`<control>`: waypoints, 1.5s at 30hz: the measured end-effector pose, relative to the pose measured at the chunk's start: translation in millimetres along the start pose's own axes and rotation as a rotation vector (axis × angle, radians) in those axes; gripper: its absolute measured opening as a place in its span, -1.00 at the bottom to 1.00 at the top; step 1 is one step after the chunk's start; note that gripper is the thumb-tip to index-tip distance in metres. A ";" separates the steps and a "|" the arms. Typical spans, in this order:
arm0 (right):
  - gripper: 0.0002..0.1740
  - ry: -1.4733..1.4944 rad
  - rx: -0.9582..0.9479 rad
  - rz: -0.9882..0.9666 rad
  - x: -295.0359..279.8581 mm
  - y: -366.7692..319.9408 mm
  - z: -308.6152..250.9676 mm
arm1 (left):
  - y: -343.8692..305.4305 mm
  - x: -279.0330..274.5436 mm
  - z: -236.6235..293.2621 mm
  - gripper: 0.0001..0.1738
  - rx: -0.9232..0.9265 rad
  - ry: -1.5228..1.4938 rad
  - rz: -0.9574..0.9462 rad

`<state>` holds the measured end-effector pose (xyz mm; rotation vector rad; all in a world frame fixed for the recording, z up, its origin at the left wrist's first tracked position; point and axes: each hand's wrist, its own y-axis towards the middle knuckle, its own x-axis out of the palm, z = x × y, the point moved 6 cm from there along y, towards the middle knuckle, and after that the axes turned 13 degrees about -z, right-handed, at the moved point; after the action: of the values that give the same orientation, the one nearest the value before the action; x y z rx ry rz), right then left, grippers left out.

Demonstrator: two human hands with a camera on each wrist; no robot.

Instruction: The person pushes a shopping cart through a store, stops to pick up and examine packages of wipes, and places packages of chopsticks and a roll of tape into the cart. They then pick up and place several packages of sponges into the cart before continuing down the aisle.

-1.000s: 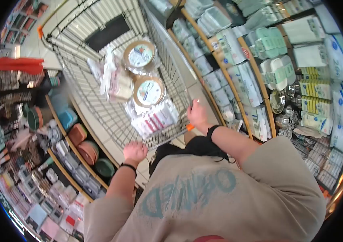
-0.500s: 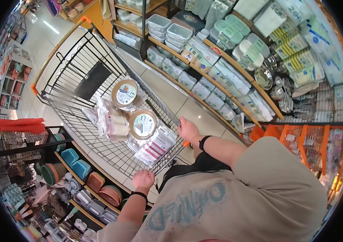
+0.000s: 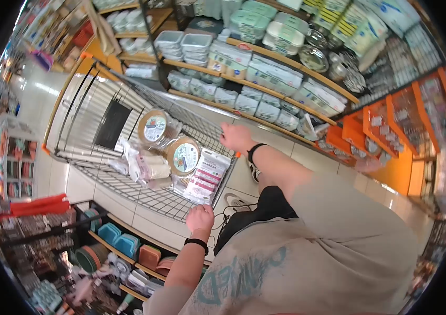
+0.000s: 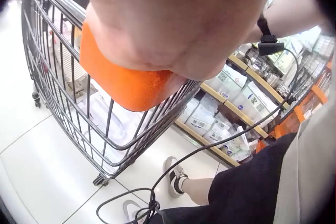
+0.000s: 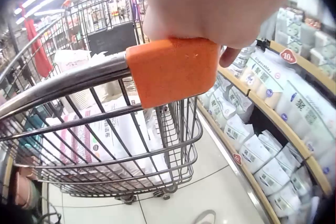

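Observation:
A wire shopping cart (image 3: 102, 157) stands in a shop aisle. My left hand (image 3: 200, 217) grips the near end of its handle, over an orange end cap (image 4: 126, 85). My right hand (image 3: 235, 137) grips the far end, its fingers curled over the other orange cap (image 5: 173, 69). Inside the cart lie two round flat packs with printed lids (image 3: 183, 156), a white packet with pink stripes (image 3: 207, 176) and clear-wrapped goods (image 3: 147, 165).
Shelves of packaged goods and plastic containers (image 3: 265, 79) run along the right of the cart. Low shelves with coloured bowls and tubs (image 3: 118, 244) line the left. Orange racks (image 3: 385, 126) stand further back. White floor tiles (image 4: 47, 182) lie under the cart.
The cart and I have turned; the view swings so the right shelves now lie ahead of the cart. Both hands stay on the handle ends.

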<state>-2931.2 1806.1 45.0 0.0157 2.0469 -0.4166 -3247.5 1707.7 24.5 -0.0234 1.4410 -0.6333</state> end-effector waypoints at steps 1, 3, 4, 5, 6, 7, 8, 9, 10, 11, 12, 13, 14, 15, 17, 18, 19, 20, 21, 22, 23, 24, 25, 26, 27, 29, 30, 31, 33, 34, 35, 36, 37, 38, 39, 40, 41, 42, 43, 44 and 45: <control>-0.67 -0.016 0.003 0.013 -4.5 -2.5 -0.1 | -2.6 -4.1 1.0 -0.56 -0.016 0.014 -0.015; -0.66 -0.024 -0.026 0.077 0.9 -2.1 6.4 | 2.4 -3.1 13.4 -0.54 -0.011 0.022 -0.025; -0.66 -0.029 -0.025 0.073 0.8 -4.0 6.0 | -0.5 -1.7 11.6 -0.53 -0.009 0.027 -0.026; -0.66 -0.036 -0.028 0.069 -0.4 -6.2 5.7 | -2.2 -0.4 9.5 -0.53 -0.010 0.030 -0.023; -0.66 -0.032 -0.029 0.072 2.1 -6.4 7.7 | -3.5 1.5 7.6 -0.52 -0.002 0.034 -0.023; -0.65 -0.029 -0.030 0.073 5.8 -8.3 9.6 | -3.6 3.2 7.0 -0.52 0.006 0.036 -0.024; -0.65 0.021 0.009 0.077 7.7 -13.6 13.3 | -6.0 -2.2 10.0 -0.51 -0.009 0.048 -0.085; -0.66 0.073 0.049 0.079 10.3 -20.4 17.6 | -8.3 -6.6 12.9 -0.50 -0.013 0.038 -0.076; -0.67 0.100 0.059 0.089 14.8 -27.0 22.5 | -11.2 -7.2 14.6 -0.50 -0.014 0.033 -0.091; -0.68 0.131 0.067 0.102 16.8 -33.6 24.4 | -12.6 -7.9 14.0 -0.49 -0.016 0.033 -0.104; -0.70 0.214 0.095 0.098 14.5 -45.6 24.7 | -14.8 -7.9 13.6 -0.49 -0.007 0.036 -0.109; -0.72 0.293 0.113 0.096 12.2 -58.8 25.0 | -17.7 -7.0 14.2 -0.48 -0.001 0.036 -0.107; -0.71 0.320 0.124 0.148 17.8 -67.8 28.7 | -20.7 -7.0 16.4 -0.47 0.012 0.058 -0.099; -0.70 0.338 0.127 0.202 22.2 -74.4 33.2 | -23.2 -5.2 16.1 -0.46 0.023 0.053 -0.099; -0.63 0.444 0.162 0.092 25.8 -93.0 40.6 | -29.2 -3.4 17.5 -0.44 0.029 0.049 -0.119; -0.55 0.603 0.180 -0.035 19.2 -106.0 40.3 | -32.2 -3.3 17.9 -0.41 0.011 0.070 -0.147; -0.47 0.761 0.191 -0.170 12.8 -120.2 34.7 | -37.1 -5.7 20.0 -0.39 0.025 0.071 -0.143; -0.44 0.656 0.193 -0.183 16.0 -120.0 42.2 | -40.6 -6.6 22.2 -0.39 0.028 0.067 -0.157; -0.41 0.551 0.196 -0.199 26.1 -119.0 49.8 | -44.9 -5.1 23.0 -0.39 0.026 0.061 -0.176; -0.41 0.486 0.187 -0.184 26.2 -123.4 52.9 | -48.0 -0.4 22.5 -0.39 0.044 0.045 -0.186; -0.41 0.427 0.177 -0.168 24.1 -126.8 54.7 | -49.9 3.2 20.0 -0.39 0.063 0.035 -0.196; -0.42 0.417 0.186 -0.172 23.0 -130.7 58.1 | -51.2 4.1 23.6 -0.39 0.078 0.022 -0.207; -0.43 0.413 0.193 -0.180 24.1 -134.5 58.8 | -55.4 -2.1 28.2 -0.39 0.059 0.030 -0.216; -0.44 0.407 0.202 -0.189 22.8 -137.5 63.3 | -61.6 -6.8 35.6 -0.39 0.041 0.035 -0.228; -0.44 0.408 0.193 -0.198 21.4 -137.9 71.3 | -66.5 -6.6 43.9 -0.39 0.017 0.035 -0.244; -0.45 0.422 0.186 -0.233 25.9 -140.8 77.0 | -74.3 -8.5 49.4 -0.39 0.010 0.026 -0.237; -0.45 0.443 0.147 -0.240 25.6 -143.7 80.2 | -76.7 -10.6 54.4 -0.39 -0.010 0.025 -0.236; -0.45 0.444 0.131 -0.246 21.9 -150.8 82.1 | -81.5 -9.3 60.0 -0.39 -0.029 0.026 -0.239; -0.43 0.447 0.101 -0.256 11.9 -163.1 87.6 | -81.2 4.2 63.7 -0.39 -0.027 0.030 -0.202; -0.43 0.411 0.095 -0.249 15.7 -164.1 97.5 | -83.4 7.7 67.3 -0.39 -0.023 0.034 -0.203; -0.42 0.374 0.087 -0.243 15.8 -161.6 108.0 | -85.3 11.5 74.0 -0.39 -0.020 0.037 -0.203; -0.41 0.340 0.077 -0.239 21.3 -161.2 112.8 | -88.9 14.0 76.4 -0.39 -0.047 0.002 -0.193; -0.41 0.356 0.078 -0.253 24.0 -165.4 118.8 | -92.7 16.9 81.7 -0.40 -0.055 0.016 -0.172; -0.40 0.364 0.082 -0.262 22.6 -165.6 123.9 | -92.6 18.8 85.6 -0.41 -0.057 0.024 -0.145; -0.40 0.376 0.088 -0.273 25.7 -168.4 126.1 | -94.1 21.1 86.9 -0.42 -0.060 0.034 -0.122; -0.40 0.382 0.095 -0.272 28.9 -168.7 130.2 | -92.7 27.1 85.8 -0.41 -0.101 0.036 -0.168; -0.40 0.384 0.117 -0.284 22.2 -176.1 127.8 | -92.6 27.9 87.0 -0.41 -0.097 0.040 -0.165; -0.40 0.381 0.134 -0.301 16.2 -182.5 127.6 | -92.7 30.6 87.8 -0.42 -0.098 0.040 -0.163; -0.40 0.373 0.149 -0.324 10.8 -188.9 127.0 | -94.8 34.4 88.1 -0.42 -0.105 0.034 -0.162; -0.40 0.376 0.130 -0.340 13.1 -189.6 130.6 | -95.6 35.2 91.2 -0.42 -0.094 0.031 -0.147; -0.40 0.376 0.113 -0.353 14.2 -189.4 134.2 | -96.8 35.4 92.7 -0.42 -0.107 0.027 -0.151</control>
<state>-2859.2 1585.6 28.5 -0.2165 2.4001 -0.7978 -3199.9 1579.1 44.2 -0.2098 1.5081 -0.6808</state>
